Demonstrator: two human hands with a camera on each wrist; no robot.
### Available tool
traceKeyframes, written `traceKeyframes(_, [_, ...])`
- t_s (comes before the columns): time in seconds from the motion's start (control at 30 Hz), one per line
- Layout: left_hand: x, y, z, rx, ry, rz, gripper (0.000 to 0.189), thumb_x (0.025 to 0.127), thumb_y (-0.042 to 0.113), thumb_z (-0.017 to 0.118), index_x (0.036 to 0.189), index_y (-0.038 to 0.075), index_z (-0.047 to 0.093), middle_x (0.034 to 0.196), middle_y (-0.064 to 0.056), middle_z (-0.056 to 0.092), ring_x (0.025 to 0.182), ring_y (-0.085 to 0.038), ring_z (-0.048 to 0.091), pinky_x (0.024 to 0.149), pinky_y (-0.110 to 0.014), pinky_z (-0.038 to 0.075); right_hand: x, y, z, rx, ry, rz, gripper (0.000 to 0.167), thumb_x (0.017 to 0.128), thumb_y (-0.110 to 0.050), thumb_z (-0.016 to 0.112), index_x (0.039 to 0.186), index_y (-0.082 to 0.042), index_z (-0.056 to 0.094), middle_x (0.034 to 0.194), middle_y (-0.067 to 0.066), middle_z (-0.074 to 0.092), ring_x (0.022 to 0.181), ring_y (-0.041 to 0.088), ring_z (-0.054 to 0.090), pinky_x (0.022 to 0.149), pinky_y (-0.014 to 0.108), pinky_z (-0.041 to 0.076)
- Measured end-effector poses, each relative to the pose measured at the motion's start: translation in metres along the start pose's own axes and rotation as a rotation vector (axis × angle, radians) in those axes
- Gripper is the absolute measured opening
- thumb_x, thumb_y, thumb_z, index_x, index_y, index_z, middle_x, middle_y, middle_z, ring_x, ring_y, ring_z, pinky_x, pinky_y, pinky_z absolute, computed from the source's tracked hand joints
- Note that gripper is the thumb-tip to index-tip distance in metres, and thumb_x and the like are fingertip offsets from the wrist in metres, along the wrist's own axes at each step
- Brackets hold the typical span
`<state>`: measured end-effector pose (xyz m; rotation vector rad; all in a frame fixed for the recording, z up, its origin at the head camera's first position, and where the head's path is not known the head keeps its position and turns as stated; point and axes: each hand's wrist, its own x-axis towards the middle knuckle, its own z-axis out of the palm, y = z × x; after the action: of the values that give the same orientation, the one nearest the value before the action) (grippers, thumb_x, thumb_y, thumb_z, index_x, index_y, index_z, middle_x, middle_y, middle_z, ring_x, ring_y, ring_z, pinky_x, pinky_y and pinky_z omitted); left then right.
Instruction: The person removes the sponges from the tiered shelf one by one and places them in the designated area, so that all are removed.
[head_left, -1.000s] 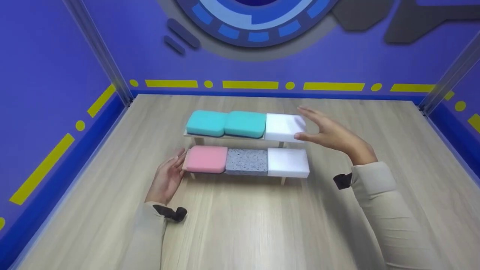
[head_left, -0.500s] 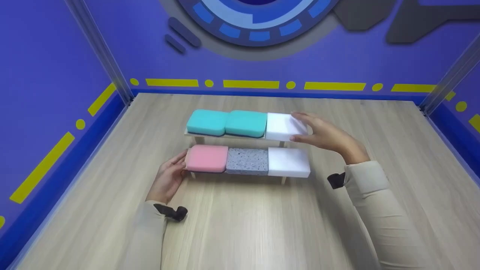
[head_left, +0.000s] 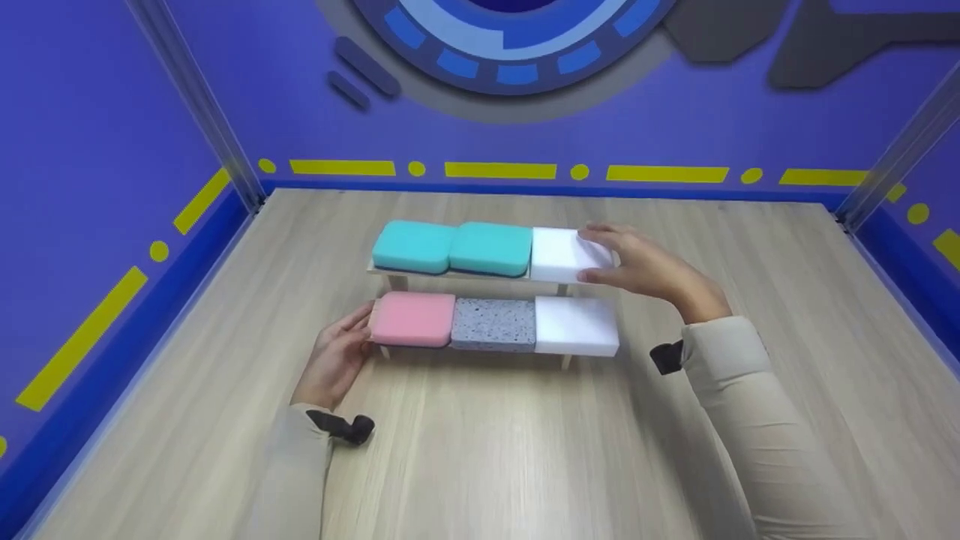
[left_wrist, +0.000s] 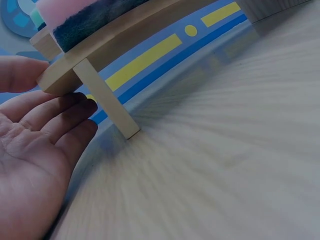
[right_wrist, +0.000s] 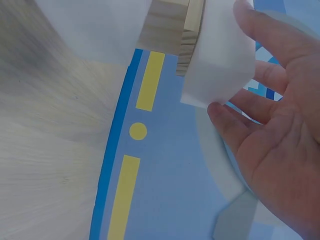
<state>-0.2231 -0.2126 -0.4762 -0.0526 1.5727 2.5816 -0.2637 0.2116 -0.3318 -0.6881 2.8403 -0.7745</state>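
Observation:
A two-tier wooden rack [left_wrist: 102,97] carries a row of sponges on each tier. My left hand [head_left: 334,364] holds the left end of the front tier, thumb at the board's edge and fingers beneath it. Beside that hand lies a pink sponge [head_left: 414,319] with a dark underside, then a grey speckled sponge [head_left: 493,324] and a white sponge [head_left: 576,325]. On the back tier are two teal sponges [head_left: 491,247] and, at the right end, another white sponge [head_left: 555,253]. My right hand [head_left: 651,268] grips this back white sponge between thumb and fingers.
The rack stands on a light wood-grain table [head_left: 480,442]. Blue panels [head_left: 480,135] with yellow marks enclose the back and both sides. Dark wrist cameras [head_left: 352,429] sit at both cuffs.
My right hand has moved left and closed on the back white sponge. The left hand's thumb and fingers have closed on the rack's front left end. The sponges stay in place.

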Motion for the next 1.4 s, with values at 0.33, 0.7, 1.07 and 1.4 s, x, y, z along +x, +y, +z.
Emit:
traceKeyframes(0.33, [-0.001,0.001,-0.001,0.023,-0.017,0.000,0.057,0.093,-0.009,0.041,0.147,-0.009,0.025,0.154,-0.024,0.028,0.113,-0.004,0.058,0.099,-0.020,0.045,-0.004,0.002,-0.003,0.014,0.008,-0.003,0.068,0.086,-0.026,0.072,0.142,-0.001,0.043,0.147,0.024,0.038,0.132,0.042,0.039,0.107,0.057,0.037])
traceKeyframes(0.7, [0.000,0.003,-0.001,0.040,0.007,0.010,0.055,0.091,-0.010,0.042,0.145,-0.011,0.028,0.150,-0.025,0.034,0.113,-0.007,0.059,0.095,-0.021,0.047,-0.010,0.007,-0.011,-0.004,0.002,0.027,0.068,0.087,-0.026,0.070,0.145,-0.004,0.041,0.150,0.023,0.034,0.135,0.042,0.034,0.109,0.058,0.033])
traceKeyframes(1.07, [0.002,0.002,0.000,0.027,0.010,0.008,0.055,0.091,-0.011,0.041,0.144,-0.011,0.029,0.150,-0.025,0.034,0.113,-0.008,0.059,0.097,-0.022,0.046,-0.017,0.027,-0.017,0.000,0.056,0.000,0.067,0.087,-0.019,0.070,0.143,0.002,0.041,0.147,0.028,0.035,0.133,0.045,0.036,0.109,0.059,0.031])
traceKeyframes(1.4, [0.000,0.000,0.000,0.023,0.014,0.011,0.055,0.090,-0.011,0.042,0.144,-0.012,0.029,0.145,-0.023,0.040,0.111,-0.008,0.060,0.095,-0.022,0.048,-0.028,0.053,-0.019,0.031,0.105,0.020,0.066,0.086,-0.015,0.070,0.142,0.004,0.042,0.146,0.028,0.035,0.130,0.045,0.038,0.107,0.059,0.034])
